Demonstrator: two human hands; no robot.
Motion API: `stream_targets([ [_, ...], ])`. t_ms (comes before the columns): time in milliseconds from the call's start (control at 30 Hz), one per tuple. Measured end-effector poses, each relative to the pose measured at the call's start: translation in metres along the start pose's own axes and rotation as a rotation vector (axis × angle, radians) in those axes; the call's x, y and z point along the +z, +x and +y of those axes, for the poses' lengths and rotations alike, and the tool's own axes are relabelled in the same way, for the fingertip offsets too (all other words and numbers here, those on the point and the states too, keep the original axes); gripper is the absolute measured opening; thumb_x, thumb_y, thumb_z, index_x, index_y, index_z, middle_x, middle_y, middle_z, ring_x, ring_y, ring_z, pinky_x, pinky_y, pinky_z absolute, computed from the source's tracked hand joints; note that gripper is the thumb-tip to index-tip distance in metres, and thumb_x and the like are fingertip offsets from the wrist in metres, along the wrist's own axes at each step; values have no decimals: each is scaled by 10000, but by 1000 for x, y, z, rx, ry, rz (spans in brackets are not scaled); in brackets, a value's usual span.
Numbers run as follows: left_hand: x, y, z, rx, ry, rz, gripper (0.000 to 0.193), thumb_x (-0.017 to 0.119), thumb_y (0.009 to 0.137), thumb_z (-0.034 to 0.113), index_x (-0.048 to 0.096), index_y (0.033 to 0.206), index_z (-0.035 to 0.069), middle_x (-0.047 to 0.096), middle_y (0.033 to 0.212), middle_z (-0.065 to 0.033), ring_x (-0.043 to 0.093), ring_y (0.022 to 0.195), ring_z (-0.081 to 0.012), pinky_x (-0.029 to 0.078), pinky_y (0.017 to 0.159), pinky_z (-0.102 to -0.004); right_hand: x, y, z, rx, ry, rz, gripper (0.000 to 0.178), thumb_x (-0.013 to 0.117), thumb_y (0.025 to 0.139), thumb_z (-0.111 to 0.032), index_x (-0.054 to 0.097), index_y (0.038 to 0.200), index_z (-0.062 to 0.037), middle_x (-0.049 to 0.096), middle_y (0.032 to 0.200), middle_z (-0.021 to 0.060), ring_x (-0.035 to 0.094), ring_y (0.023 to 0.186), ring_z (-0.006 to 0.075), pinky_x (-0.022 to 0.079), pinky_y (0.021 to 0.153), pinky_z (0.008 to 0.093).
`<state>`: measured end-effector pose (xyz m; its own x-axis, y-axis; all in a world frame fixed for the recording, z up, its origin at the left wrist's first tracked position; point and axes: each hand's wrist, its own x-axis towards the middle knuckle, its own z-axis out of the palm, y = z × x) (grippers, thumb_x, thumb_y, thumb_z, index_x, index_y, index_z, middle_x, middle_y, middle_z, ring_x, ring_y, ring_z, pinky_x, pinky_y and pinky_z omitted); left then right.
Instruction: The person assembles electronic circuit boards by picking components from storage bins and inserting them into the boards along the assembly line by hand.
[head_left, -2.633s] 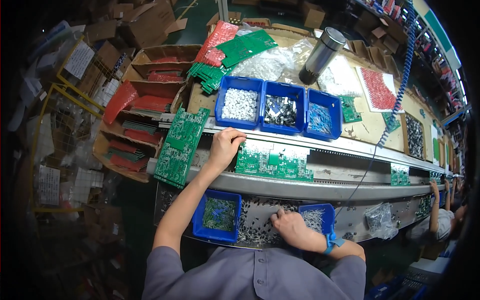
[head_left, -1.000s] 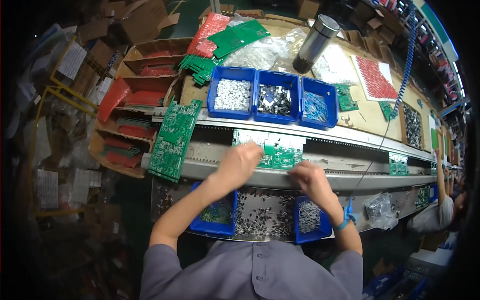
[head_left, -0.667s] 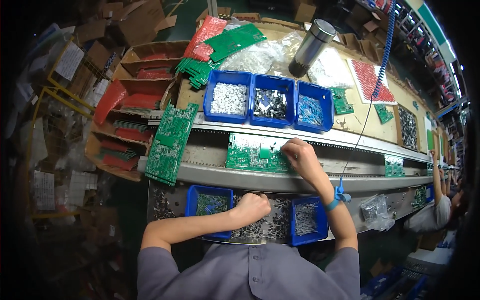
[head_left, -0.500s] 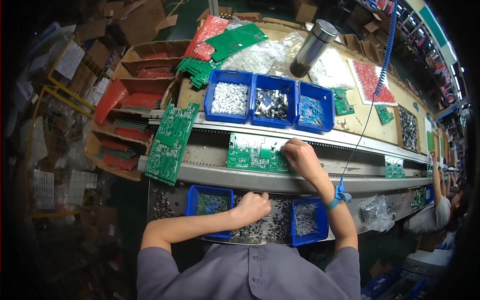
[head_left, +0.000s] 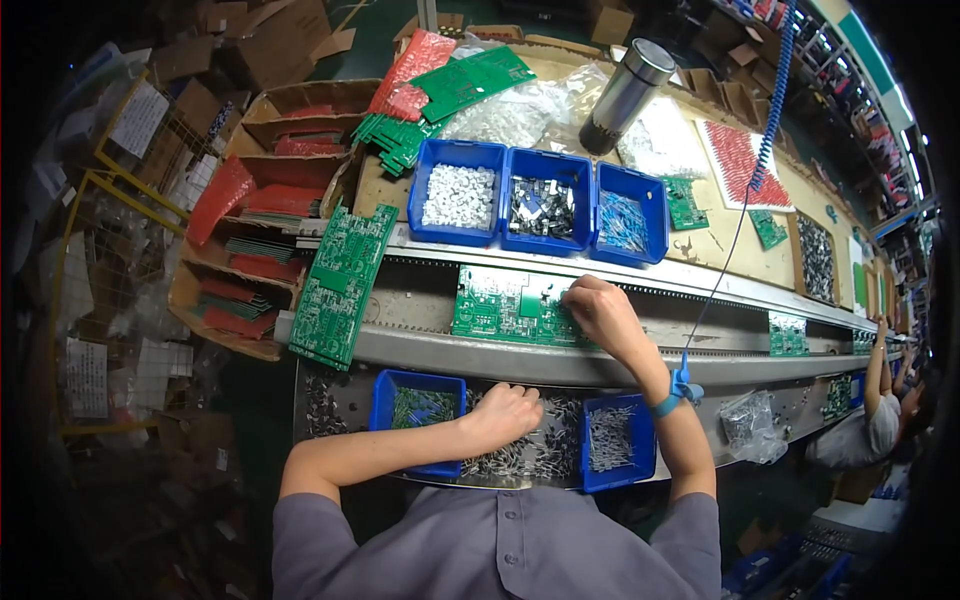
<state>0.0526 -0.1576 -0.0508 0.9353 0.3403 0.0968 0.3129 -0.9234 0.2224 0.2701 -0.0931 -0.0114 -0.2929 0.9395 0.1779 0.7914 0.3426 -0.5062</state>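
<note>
A green circuit board (head_left: pixel 490 303) lies in the rail channel in front of me. At its right end my right hand (head_left: pixel 600 308) has its fingertips pinched together, and whatever they hold is hidden. A blue wrist strap (head_left: pixel 678 393) circles my right wrist. Lower down, my left hand (head_left: pixel 502 415) rests with curled fingers on a loose pile of small components with wire leads (head_left: pixel 545 440); I cannot make out what is in them. Left of that hand is a blue bin of green leaded parts (head_left: pixel 421 408). On the pile's right side sits a blue bin of silvery leaded parts (head_left: pixel 612 440).
Three blue bins (head_left: pixel 545 200) stand behind the rail (head_left: pixel 440 345). Another circuit board (head_left: pixel 342 285) lies across the rails on the left. A steel flask (head_left: pixel 628 95) stands beyond the bins. A coiled blue cord (head_left: pixel 765 150) hangs at right. A co-worker (head_left: pixel 870 425) is at far right.
My left hand's fingers have shifted slightly on the pile. My right hand stays nearly still at the board. The co-worker at far right has moved a little.
</note>
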Motion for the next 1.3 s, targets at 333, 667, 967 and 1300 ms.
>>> stream_targets([
  [333,-20,0,-2,-33,-156,-80,52,570,723,70,544,753,36,602,718,-114,646,649,-240,492,558,-350,14,-6,3,-99,-143,80,58,605,718,-26,605,769,-54,579,757,121,579,742,308,483,669,396],
  [667,-50,-7,-27,-134,-546,-79,162,588,745,13,525,893,22,604,841,-141,612,797,-335,484,665,-405,12,-8,-1,43,-98,103,93,654,734,-58,619,820,-58,579,767,114,563,800,305,467,718,398],
  [967,-65,-5,-79,-377,-721,302,74,587,786,19,614,846,-16,605,796,-160,610,782,-335,487,707,-396,8,-8,-9,-39,-283,111,122,628,716,-56,609,836,-66,559,741,99,546,724,275,456,668,382],
  [1300,-51,8,-117,-347,-206,462,137,620,716,-48,601,848,-15,609,866,-133,584,830,-315,474,753,-383,30,-68,-86,-303,-163,-465,119,569,724,-92,565,834,-47,547,788,114,617,700,245,495,561,333],
])
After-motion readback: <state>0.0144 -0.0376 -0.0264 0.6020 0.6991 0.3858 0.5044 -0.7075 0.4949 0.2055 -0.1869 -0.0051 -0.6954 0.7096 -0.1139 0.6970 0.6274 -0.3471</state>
